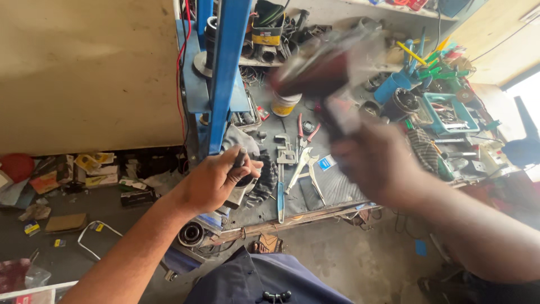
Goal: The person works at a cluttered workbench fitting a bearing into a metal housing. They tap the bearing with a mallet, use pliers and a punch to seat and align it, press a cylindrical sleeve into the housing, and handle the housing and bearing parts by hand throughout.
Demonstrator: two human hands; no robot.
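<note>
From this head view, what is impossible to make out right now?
- Right hand and the dark red tool it swings: motion blur hides the tool's kind and the grip.
- Left hand: its fingers wrap a dark rod; the lower end is hidden.
- Small parts on the back shelf: too small and cluttered.
- Right forearm: cut off by the frame edge.

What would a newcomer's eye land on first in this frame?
The blurred dark-red hammer head raised at upper centre, gripped by the right hand. Below it, the left hand holds a dark punch-like tool upright at the edge of the cluttered workbench, beside a blue steel frame.
</note>
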